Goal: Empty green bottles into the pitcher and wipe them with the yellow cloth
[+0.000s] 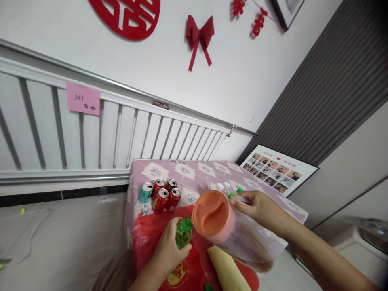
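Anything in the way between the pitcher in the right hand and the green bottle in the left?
Nothing visible between the pitcher and the green bottle. The yellow roll is lower in view, the cans beyond the left hand; neither sits in the gap.

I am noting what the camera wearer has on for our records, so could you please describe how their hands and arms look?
The left hand and right hand are both ungloved. The forearms are bare as far as they show, with no sleeve, watch or bracelet in view.

White wall (230, 76) (red bow (200, 38)); white radiator (118, 133); pale floor (79, 238).
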A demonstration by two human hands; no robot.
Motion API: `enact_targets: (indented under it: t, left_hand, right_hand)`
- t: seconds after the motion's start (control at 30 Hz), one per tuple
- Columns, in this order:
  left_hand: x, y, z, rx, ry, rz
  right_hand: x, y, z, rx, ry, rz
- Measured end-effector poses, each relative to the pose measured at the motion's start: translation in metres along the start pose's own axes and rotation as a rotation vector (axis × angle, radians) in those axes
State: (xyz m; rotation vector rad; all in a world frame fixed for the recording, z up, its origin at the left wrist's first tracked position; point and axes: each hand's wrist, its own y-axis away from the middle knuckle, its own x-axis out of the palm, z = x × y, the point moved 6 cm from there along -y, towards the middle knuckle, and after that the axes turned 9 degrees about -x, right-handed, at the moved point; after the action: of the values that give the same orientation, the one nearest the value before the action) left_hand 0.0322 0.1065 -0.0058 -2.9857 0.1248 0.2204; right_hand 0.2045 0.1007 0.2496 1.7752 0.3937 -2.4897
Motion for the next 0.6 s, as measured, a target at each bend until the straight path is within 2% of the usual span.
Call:
enact_targets:
  t: [0.1, 0.6]
  left_hand:
    - [0.0004, -0.0003, 0.0016, 0.004, 0.001, -0.004]
    - [0.0004, -0.0001, 0.0051, -0.008, -0.002, -0.018]
  right_hand:
    - [0.0065, 0.0004, -0.0008, 0.007, -0.012, 0.11]
    - [0.0028, 0.0025, 0.0025, 0.046, -0.019, 0.103]
